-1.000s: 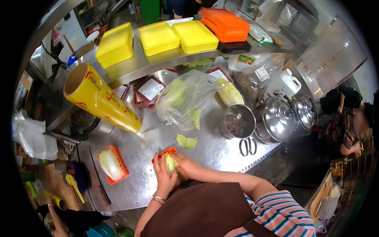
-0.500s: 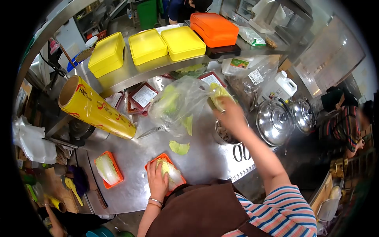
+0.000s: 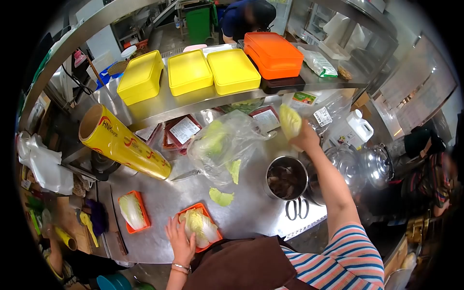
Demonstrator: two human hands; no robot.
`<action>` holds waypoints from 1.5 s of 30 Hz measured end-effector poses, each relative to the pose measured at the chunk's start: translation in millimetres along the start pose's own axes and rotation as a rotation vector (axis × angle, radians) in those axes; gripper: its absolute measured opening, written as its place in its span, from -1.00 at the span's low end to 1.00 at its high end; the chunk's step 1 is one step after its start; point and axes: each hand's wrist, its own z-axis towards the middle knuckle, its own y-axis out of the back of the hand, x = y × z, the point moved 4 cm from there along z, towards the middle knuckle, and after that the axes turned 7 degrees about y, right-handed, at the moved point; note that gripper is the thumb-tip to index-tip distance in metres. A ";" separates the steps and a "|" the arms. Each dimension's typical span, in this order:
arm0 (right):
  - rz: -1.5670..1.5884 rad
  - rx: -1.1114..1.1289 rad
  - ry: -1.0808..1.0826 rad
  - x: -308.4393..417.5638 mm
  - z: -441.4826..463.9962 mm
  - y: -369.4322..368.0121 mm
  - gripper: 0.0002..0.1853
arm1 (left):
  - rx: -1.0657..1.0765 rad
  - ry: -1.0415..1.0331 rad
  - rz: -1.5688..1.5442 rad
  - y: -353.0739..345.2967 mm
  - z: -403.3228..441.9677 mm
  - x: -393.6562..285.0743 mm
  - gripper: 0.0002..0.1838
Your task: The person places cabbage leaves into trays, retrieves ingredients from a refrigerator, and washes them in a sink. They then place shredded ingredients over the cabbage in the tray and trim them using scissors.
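Observation:
My right hand [image 3: 306, 138] is closed around a piece of napa cabbage [image 3: 290, 122], raised at the back right of the steel counter. A round metal pot [image 3: 267, 184] with dark contents stands in front of it. My left hand [image 3: 181, 239], fingers spread, rests at the left edge of an orange tray [image 3: 216, 237] holding a pale cabbage piece [image 3: 201, 227]. Another orange tray [image 3: 146, 212] with cabbage [image 3: 131, 211] lies farther left. A loose cabbage leaf [image 3: 222, 196] lies between the tray and a clear plastic bag [image 3: 208, 153] with cabbage inside.
A yellow film roll [image 3: 129, 145] stands at the left near a knife [image 3: 183, 176]. Yellow boxes [image 3: 190, 72] and an orange box [image 3: 273, 55] line the shelf. Lidded metal pots [image 3: 376, 164] and a white jug [image 3: 353, 129] are at right. Other people [image 3: 244, 21] work nearby.
My right hand has moved right and away from the pot with the cabbage, uncovering the pot's contents. My left hand has shifted toward the tray's left edge, fingers spreading. The view has shifted slightly.

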 end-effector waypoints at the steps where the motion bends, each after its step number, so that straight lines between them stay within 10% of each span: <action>1: 0.107 -0.083 0.064 0.5 -6.6 17.9 -0.19 | -0.063 -0.020 0.004 5.9 -2.2 -0.2 -0.43; 2: 0.100 -0.087 0.064 3.7 -14.8 29.7 -0.19 | -0.128 -0.041 0.009 11.8 -4.9 -2.1 -0.44; 5: 1.386 0.278 -0.063 34.6 -59.2 43.3 -0.20 | -0.057 0.011 -0.374 25.8 10.2 -31.2 -0.43; 12: 1.825 0.805 0.130 125.8 -155.6 -18.4 -0.11 | 0.587 0.360 -1.631 -28.4 70.5 -96.2 -0.24; 15: 1.751 0.839 0.102 159.6 -189.1 -34.4 -0.07 | 0.797 0.295 -1.895 -37.6 63.5 -98.2 -0.24; 21: 1.783 1.001 0.069 136.8 -239.9 -89.0 -0.12 | 0.337 0.536 -1.794 -44.6 19.1 -21.8 -0.35; 25: 1.300 0.486 -0.199 123.0 -211.4 -115.2 -0.18 | 0.216 0.562 -1.799 -12.0 13.8 -4.3 -0.48; 29: 0.669 -0.083 0.176 86.1 -128.8 -183.7 0.06 | 0.292 0.493 -2.180 -1.7 13.5 -4.1 -0.38; 31: 0.632 0.062 0.200 108.3 -139.6 -159.5 0.00 | 0.222 0.417 -2.200 0.3 15.3 0.6 -0.32; 33: 0.100 -0.377 0.536 160.4 -175.4 -96.0 -0.09 | 0.170 0.424 -2.211 6.6 15.3 -2.0 -0.28; 34: 0.252 -0.370 0.684 181.9 -196.9 -79.1 -0.23 | 0.132 0.451 -2.231 8.3 13.8 -4.9 -0.29; 37: 0.699 0.732 0.481 245.0 -252.9 -68.4 -0.33 | 0.115 0.513 -2.246 -2.5 15.0 -17.7 -0.30; 40: 0.591 0.491 0.756 252.5 -248.3 -75.5 -0.40 | 0.131 0.485 -2.101 14.6 21.4 -34.5 -0.34; 42: 0.977 0.693 0.262 233.6 -226.3 -78.6 -0.55 | 0.159 0.410 -2.069 28.7 22.4 -18.6 -0.37; 45: 1.362 0.724 0.173 216.0 -209.2 -77.0 -0.58 | 0.034 0.417 -1.758 47.3 15.8 18.0 -0.41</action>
